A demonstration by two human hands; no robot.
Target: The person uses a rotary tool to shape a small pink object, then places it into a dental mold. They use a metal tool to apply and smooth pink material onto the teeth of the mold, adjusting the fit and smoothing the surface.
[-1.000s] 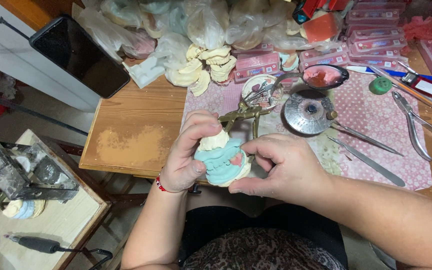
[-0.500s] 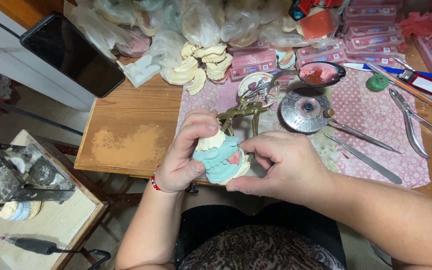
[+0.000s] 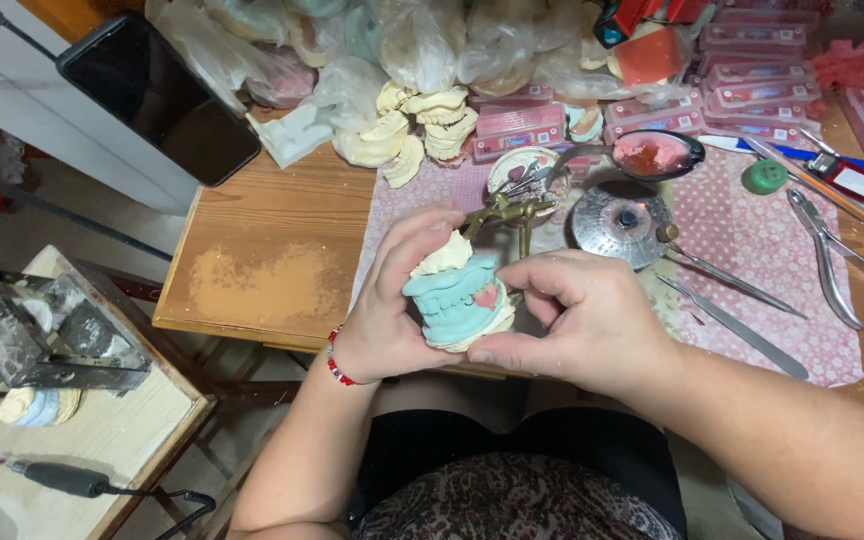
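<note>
Hands are cradling a blue dental model [image 3: 457,300] above the wooden table's near edge [image 3: 252,325], left hand [image 3: 392,300] gripping its left side, right hand [image 3: 577,320] pinching its right, brass articulator [image 3: 507,212] rising behind.

Warm, fairly bright indoor light falls from above onto the wooden table [image 3: 272,250], leaving only soft, short shadows. The round metal lid [image 3: 620,222] and the pliers [image 3: 837,262] catch small glints. Plastic bags [image 3: 422,40] along the top edge shine pale. The floor at left sits dimmer. Focus is sharp at centre; edges stretch and soften slightly.
</note>
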